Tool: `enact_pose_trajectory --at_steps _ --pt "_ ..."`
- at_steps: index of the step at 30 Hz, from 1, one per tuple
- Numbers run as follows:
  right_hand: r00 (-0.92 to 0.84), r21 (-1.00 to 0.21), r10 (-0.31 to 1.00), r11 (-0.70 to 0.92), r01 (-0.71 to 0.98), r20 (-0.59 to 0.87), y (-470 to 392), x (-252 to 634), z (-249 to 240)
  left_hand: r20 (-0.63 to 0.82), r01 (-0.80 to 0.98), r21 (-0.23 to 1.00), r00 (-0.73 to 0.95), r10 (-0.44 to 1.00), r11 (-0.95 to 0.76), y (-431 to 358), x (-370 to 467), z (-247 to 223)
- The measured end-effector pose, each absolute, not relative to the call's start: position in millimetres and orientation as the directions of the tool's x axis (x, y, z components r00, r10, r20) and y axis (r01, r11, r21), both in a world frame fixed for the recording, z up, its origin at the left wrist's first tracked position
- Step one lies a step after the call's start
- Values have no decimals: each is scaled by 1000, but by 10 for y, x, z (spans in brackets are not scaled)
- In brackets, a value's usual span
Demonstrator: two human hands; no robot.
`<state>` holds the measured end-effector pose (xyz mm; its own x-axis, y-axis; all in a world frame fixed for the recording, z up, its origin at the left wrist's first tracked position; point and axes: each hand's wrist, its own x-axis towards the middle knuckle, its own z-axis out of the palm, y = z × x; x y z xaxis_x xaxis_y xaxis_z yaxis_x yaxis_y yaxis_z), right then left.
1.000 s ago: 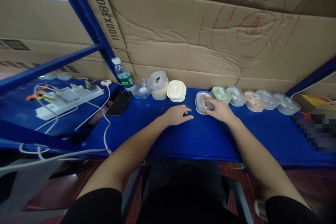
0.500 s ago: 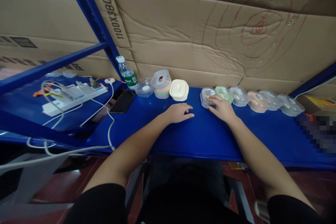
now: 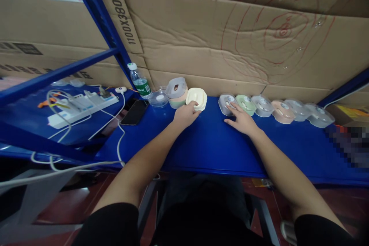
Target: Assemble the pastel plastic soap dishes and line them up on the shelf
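My left hand [image 3: 186, 116] is at the front left of a small stack of cream plastic lids [image 3: 198, 96]. Its fingers curl over the near edge of the top lid, with the thumb in front; the far fingertips are partly hidden. My right hand [image 3: 242, 120] has its fingers spread, with fingertips touching the top of a grey lidded container [image 3: 226, 103], the leftmost in a row. Beside it stand a green lidded container [image 3: 246, 104], a grey-white one [image 3: 263, 106] and a pink one [image 3: 283, 111]. Two more clear-lidded containers [image 3: 319, 116] end the row.
Left of the lids are stacked pastel container bodies [image 3: 177, 92], clear round lids [image 3: 158, 98], a water bottle [image 3: 140, 81] and a black phone [image 3: 134, 113]. A power strip [image 3: 83, 109] with white cables lies beyond the blue post. Cardboard [image 3: 184, 27] backs the blue table [image 3: 207, 150].
My left hand has moved left and forward onto the stack of cream lids. The grey container has shifted slightly left, and the fingers of my right hand have spread wider over it.
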<state>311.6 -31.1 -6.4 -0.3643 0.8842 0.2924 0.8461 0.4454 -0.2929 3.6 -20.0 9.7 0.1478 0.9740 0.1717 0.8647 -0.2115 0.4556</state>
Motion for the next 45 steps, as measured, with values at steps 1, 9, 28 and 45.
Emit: enact_pose_trajectory --at_steps 1,9,28,45 --pt "-365 -297 887 443 846 282 -310 3116 -66 160 871 448 143 977 -201 -183 25 91" --pt "-373 -336 867 478 812 332 -322 3111 -90 191 910 379 102 976 -169 -137 -11 45" --pt "-215 -441 738 582 683 640 -418 2994 12 625 603 409 362 692 -685 -274 -14 3" --pt "-357 -156 929 339 928 -101 -462 2881 14 90 790 359 501 861 -497 -263 -29 102"
